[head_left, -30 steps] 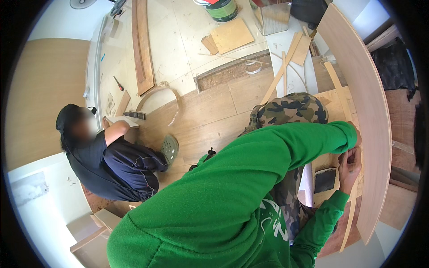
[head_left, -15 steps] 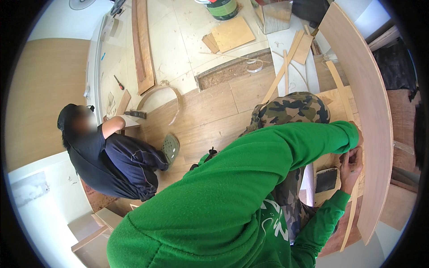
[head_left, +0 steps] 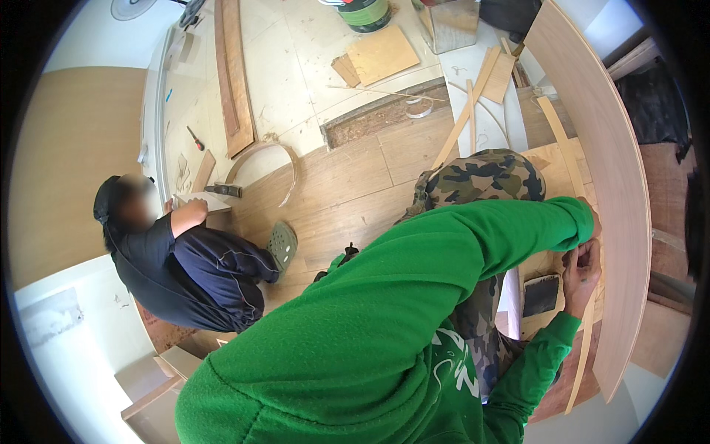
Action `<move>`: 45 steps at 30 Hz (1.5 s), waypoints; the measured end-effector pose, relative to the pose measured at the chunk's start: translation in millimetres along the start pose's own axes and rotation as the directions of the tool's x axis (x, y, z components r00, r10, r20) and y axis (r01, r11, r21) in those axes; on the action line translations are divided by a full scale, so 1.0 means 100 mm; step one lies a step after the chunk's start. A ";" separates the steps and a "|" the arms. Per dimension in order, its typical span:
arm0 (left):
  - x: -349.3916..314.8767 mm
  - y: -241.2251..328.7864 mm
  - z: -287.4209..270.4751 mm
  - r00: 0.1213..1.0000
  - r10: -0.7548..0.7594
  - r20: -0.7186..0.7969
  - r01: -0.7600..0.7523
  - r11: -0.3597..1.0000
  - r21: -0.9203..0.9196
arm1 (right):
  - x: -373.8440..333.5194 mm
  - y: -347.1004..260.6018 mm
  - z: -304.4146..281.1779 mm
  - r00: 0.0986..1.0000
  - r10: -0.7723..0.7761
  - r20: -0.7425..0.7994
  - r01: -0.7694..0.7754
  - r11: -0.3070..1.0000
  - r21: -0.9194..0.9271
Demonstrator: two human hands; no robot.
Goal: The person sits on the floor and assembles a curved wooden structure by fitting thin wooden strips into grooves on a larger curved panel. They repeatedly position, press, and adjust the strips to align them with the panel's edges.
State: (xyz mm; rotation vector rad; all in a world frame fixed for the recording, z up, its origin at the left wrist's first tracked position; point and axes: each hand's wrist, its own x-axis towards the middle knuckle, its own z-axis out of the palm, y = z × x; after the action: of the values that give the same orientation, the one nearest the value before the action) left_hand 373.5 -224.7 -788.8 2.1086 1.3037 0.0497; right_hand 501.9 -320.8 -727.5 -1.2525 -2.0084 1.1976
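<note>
A large wood-faced panel [head_left: 617,222] stands on edge at the right. Along its inner side runs a long, thin, light-wood strip [head_left: 564,144], passing behind both my hands. My left hand [head_left: 594,222] reaches the strip beside the panel; the green sleeve hides most of it, fingers included. Just nearer, my right hand [head_left: 582,277] has its fingers curled in a pinch close to the strip and the panel's face. Whatever lies between those fingertips is hidden. Below the hands is a wooden board, with a black square pad [head_left: 541,295] beside my right wrist.
At the left a person [head_left: 185,251] in dark clothes sits low, handling a pale board near a hammer [head_left: 224,190]. A curled wood band [head_left: 296,166], a screwdriver [head_left: 194,138], plywood offcuts [head_left: 383,55], a bucket [head_left: 364,15] and long planks [head_left: 235,81] lie about the floor.
The other person's forearm has lowered slightly, and more of the pale board by it shows. My own hands stay almost where they were at the strip.
</note>
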 end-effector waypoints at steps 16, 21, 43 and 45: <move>-0.02 0.01 -0.02 1.000 -0.010 -0.003 0.010 1.000 0.010 | -0.01 -0.01 0.00 1.000 -0.006 -0.003 0.006 0.999 -0.048; 0.01 0.03 0.01 1.000 -0.013 -0.004 0.014 1.000 0.028 | 0.00 -0.02 0.01 1.000 -0.002 -0.015 0.001 1.000 -0.022; 0.12 0.00 0.08 0.998 -0.056 -0.017 0.055 0.998 -0.039 | 0.00 0.00 0.00 1.000 0.003 -0.013 -0.004 0.999 -0.036; 0.12 -0.01 0.09 0.999 -0.018 -0.028 0.018 1.000 -0.003 | 0.00 0.00 0.00 1.000 0.003 -0.012 -0.004 0.999 -0.033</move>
State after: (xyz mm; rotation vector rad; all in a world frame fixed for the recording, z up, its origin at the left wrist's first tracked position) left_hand 381.7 -219.5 -800.0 2.1010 1.3377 0.0734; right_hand 501.8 -321.3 -727.6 -1.2760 -2.0259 1.1608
